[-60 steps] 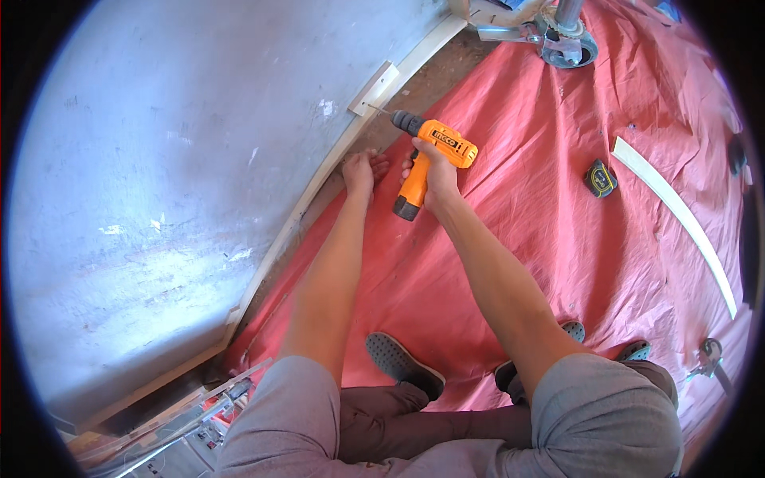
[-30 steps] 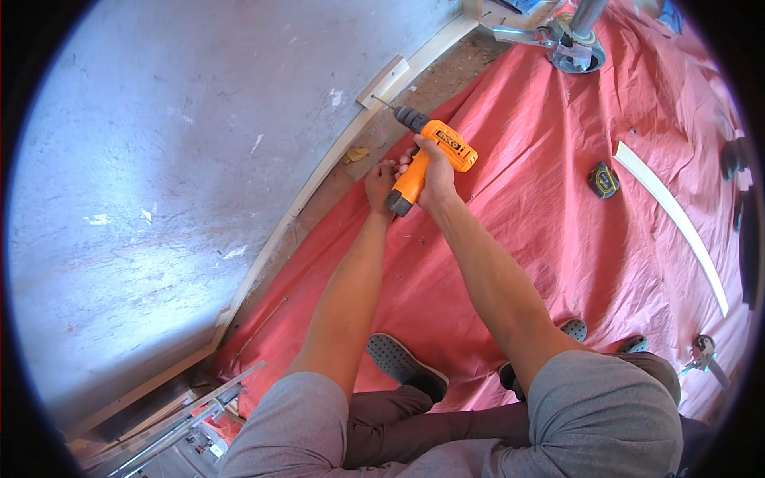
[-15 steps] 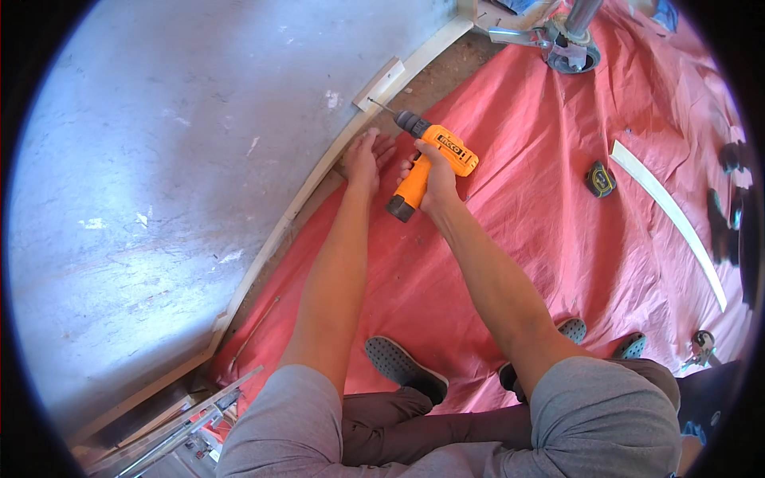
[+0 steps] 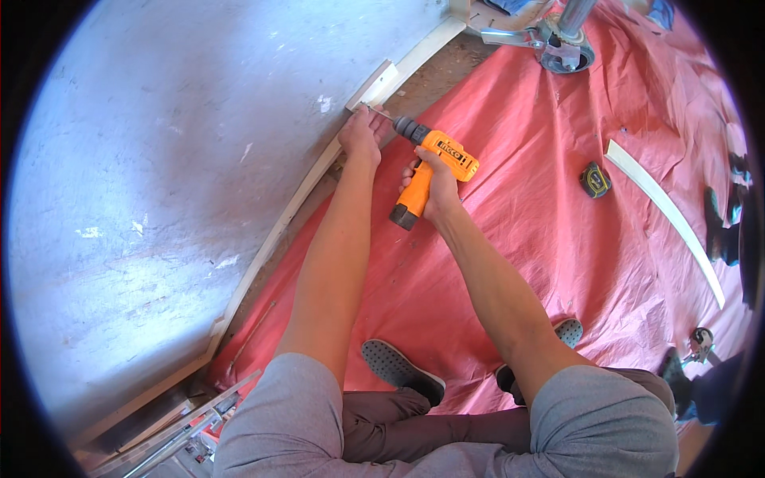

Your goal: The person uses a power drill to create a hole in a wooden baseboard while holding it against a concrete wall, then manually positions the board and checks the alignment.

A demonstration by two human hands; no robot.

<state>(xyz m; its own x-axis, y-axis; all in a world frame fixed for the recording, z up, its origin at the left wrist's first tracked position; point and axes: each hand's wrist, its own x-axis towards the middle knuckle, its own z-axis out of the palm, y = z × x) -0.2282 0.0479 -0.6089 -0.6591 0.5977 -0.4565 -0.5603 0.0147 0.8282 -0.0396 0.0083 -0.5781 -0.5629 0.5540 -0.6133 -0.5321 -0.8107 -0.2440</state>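
Note:
My right hand is wrapped round the grip of an orange and black cordless drill. The drill points up and left, a thin bit running from its chuck towards a small pale wooden block. My left hand is at the lower end of this block, its fingertips drawn together around the bit's far end. Whatever small thing they pinch is too hidden to name. The block lies against the pale curved edge strip of a big bluish-grey panel.
A red tarp covers the floor. On it lie a tape measure and a curved white strip. A caster wheel on a metal post stands at the far right. Other people's feet show along the right rim.
My left hand has moved up to the block, its fingers closing around the bit's end. The drill stays nearly in place. At lower right, another person's foot and leg have shifted.

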